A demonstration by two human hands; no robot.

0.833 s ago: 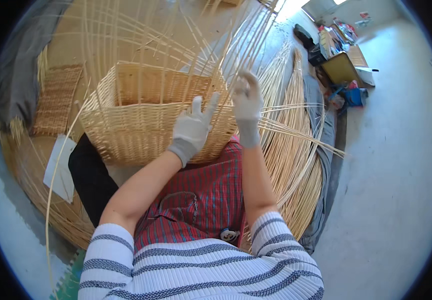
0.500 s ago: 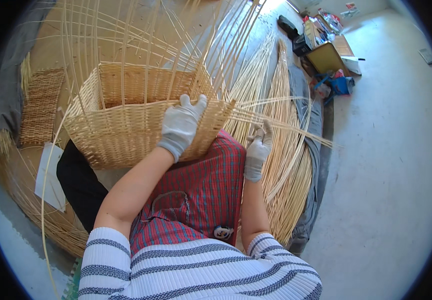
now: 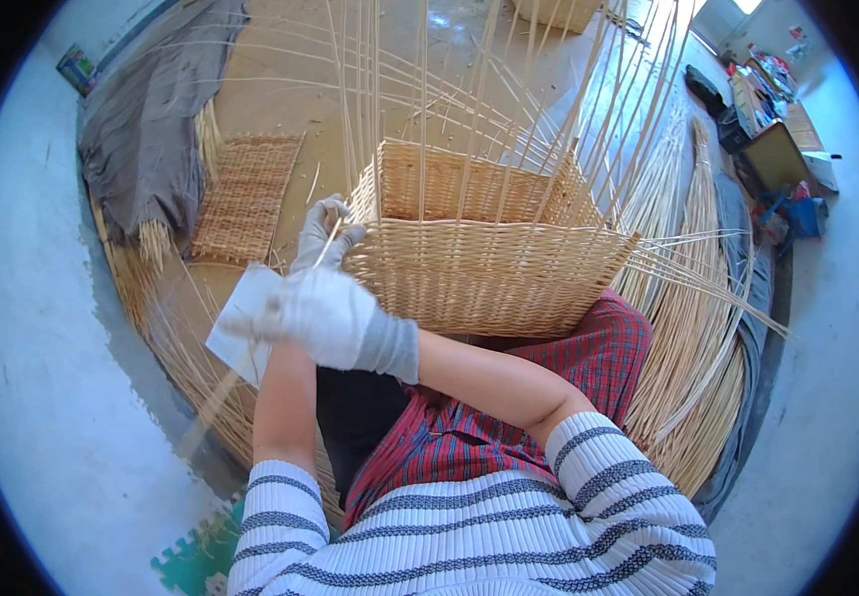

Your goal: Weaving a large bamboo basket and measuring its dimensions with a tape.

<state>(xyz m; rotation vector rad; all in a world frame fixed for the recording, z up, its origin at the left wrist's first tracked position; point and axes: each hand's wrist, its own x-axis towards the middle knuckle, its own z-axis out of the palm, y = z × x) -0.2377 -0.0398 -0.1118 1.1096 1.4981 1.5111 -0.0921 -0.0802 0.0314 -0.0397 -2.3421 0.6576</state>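
A rectangular woven wicker basket point(image 3: 489, 268) rests across my lap, with long upright stakes rising from its rim. My left hand point(image 3: 322, 233), in a pale glove, is closed around the basket's left corner, thumb near the rim. A thin wicker strand point(image 3: 328, 243) comes off that corner and runs down into my right hand point(image 3: 325, 316). That gloved hand crosses over my left wrist; its fingers are smeared by motion but seem closed on the strand. Below it the strand's tail trails off as a blur toward the lower left. Strand ends stick out at the basket's right corner.
Bundles of long wicker rods point(image 3: 688, 338) lie on the right. On the left are a woven mat point(image 3: 247, 194), a grey cloth point(image 3: 151, 129) over more rods, and a white sheet point(image 3: 240, 318). Another basket point(image 3: 560, 12) stands at the back. A green foam mat point(image 3: 196, 551) is lower left.
My left hand has moved from the basket's front rim to its left corner. My right hand has left the strands at the right and crossed to the left strand. The view has turned left.
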